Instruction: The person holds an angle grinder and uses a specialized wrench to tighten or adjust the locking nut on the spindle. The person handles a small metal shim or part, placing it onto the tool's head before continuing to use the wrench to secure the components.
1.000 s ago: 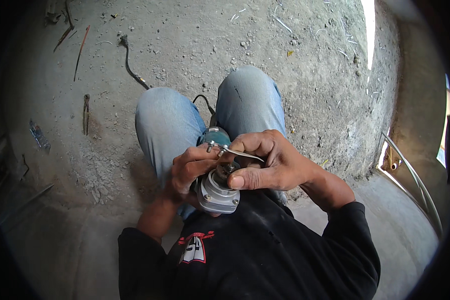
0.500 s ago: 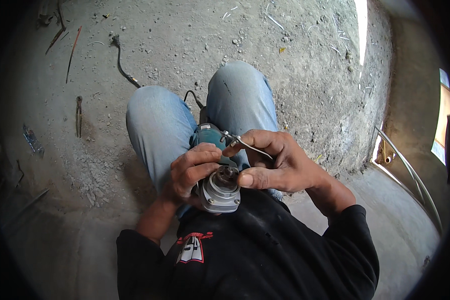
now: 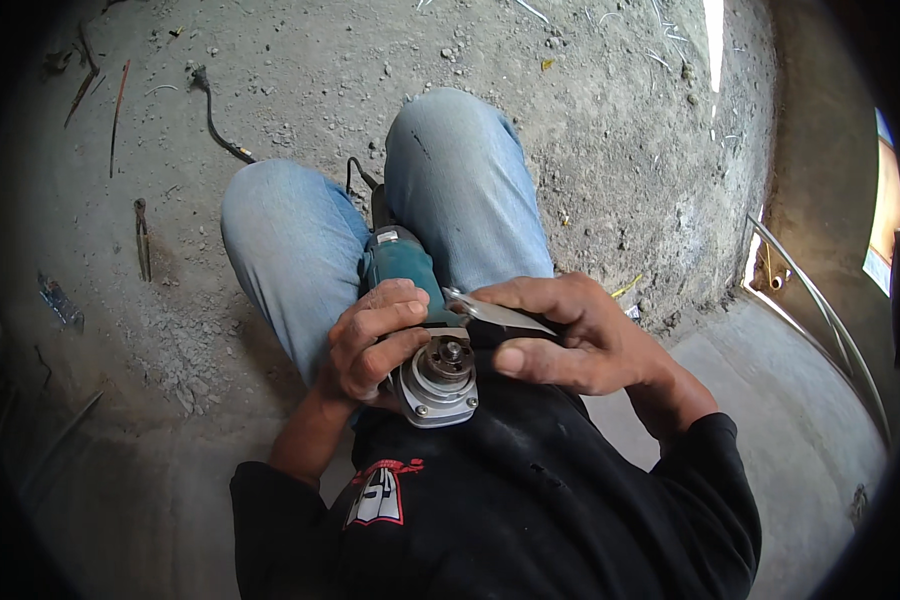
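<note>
An angle grinder [image 3: 403, 265] with a teal body lies between my thighs, its silver gear head towards my belly and its spindle facing up. My left hand [image 3: 375, 338] is wrapped round the grinder beside the gear head. No disc sits on the spindle; a dark round flange surrounds it. In my right hand [image 3: 595, 340] is a thin metal wheel guard [image 3: 505, 316], seen nearly edge-on, with a clamp collar at its left end. The guard is just above and to the right of the gear head, apart from it. My right thumb is spread away from the fingers.
A cord with a plug [image 3: 210, 110] lies on the dusty concrete floor beyond my left knee. Pliers [image 3: 143, 240] rest on the left, near grey rubble [image 3: 185, 365]. Pale conduits [image 3: 820, 310] lean along the right wall. A thin reddish rod [image 3: 120, 115] lies at far left.
My right hand has tilted the guard and drawn its thumb off the gear head, uncovering the spindle. The left hand keeps its hold on the grinder. The view has shifted slightly.
</note>
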Tool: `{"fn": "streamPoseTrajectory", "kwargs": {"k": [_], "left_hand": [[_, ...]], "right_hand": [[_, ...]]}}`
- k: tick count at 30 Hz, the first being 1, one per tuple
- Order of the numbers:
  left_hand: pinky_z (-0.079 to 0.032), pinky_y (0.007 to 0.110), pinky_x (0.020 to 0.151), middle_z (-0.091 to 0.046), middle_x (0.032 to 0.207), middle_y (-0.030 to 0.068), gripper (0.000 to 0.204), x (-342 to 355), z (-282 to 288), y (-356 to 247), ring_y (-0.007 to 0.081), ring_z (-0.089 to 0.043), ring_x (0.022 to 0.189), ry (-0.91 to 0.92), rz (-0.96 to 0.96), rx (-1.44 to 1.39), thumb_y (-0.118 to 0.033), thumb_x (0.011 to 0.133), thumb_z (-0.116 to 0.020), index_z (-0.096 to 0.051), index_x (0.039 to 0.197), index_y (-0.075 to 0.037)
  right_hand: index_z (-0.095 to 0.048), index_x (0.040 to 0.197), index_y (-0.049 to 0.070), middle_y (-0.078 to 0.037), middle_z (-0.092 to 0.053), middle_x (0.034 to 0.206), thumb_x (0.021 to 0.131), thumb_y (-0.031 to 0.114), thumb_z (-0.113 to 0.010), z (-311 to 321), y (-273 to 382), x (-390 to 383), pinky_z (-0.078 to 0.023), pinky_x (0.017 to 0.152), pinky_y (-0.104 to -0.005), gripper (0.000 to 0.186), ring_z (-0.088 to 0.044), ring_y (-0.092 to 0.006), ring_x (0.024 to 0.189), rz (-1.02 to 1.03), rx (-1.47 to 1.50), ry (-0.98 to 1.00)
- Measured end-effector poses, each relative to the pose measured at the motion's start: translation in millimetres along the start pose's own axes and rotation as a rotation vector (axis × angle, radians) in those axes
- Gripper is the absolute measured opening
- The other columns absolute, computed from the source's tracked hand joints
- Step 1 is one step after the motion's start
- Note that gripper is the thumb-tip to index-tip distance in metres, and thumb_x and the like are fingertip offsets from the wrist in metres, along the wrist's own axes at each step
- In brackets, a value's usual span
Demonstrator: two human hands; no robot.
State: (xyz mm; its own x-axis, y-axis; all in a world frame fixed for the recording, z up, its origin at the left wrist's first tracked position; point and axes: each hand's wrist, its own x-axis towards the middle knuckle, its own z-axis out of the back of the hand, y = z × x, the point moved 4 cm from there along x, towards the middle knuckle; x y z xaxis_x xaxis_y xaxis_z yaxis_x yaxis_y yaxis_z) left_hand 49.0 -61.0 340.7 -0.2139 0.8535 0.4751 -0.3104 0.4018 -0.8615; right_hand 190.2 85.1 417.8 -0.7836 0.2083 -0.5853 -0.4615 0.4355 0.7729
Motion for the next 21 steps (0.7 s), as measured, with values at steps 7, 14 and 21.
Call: {"fn": "streamPoseTrajectory", "kwargs": {"k": [7, 14, 21], "left_hand": [[-0.058, 0.052, 0.086, -0.058, 0.110, 0.0170, 0.048, -3, -5, 3, 0.0380, -0.068, 0.095, -0.012, -0.022, -0.007, -0.037, 0.083, -0.075, -0.056, 0.110, -0.002], [-0.058, 0.052, 0.086, -0.059, 0.109, 0.0172, 0.048, 1, -7, 4, 0.0375, -0.068, 0.095, 0.009, -0.025, -0.011, -0.038, 0.083, -0.075, -0.056, 0.111, -0.002], [-0.058, 0.051, 0.086, -0.058, 0.109, 0.0173, 0.049, 7, -9, 4, 0.0368, -0.067, 0.095, 0.018, -0.026, -0.002, -0.036, 0.083, -0.074, -0.056, 0.113, -0.002]], "right_hand": [[-0.059, 0.130, -0.004, -0.028, -0.068, 0.105, 0.099, 0.039, -0.055, 5, 14, -27, -0.054, 0.082, -0.0408, 0.052, -0.069, -0.0387, 0.093, -0.061, -0.399, -0.017], [-0.055, 0.132, -0.006, -0.029, -0.068, 0.101, 0.102, 0.035, -0.051, 0, 16, -34, -0.053, 0.079, -0.0439, 0.051, -0.069, -0.0415, 0.087, -0.085, -0.457, -0.052], [-0.053, 0.132, -0.008, -0.030, -0.067, 0.093, 0.101, 0.028, -0.054, -5, 34, -40, -0.053, 0.072, -0.0445, 0.048, -0.068, -0.0427, 0.080, -0.114, -0.566, -0.121]]}}
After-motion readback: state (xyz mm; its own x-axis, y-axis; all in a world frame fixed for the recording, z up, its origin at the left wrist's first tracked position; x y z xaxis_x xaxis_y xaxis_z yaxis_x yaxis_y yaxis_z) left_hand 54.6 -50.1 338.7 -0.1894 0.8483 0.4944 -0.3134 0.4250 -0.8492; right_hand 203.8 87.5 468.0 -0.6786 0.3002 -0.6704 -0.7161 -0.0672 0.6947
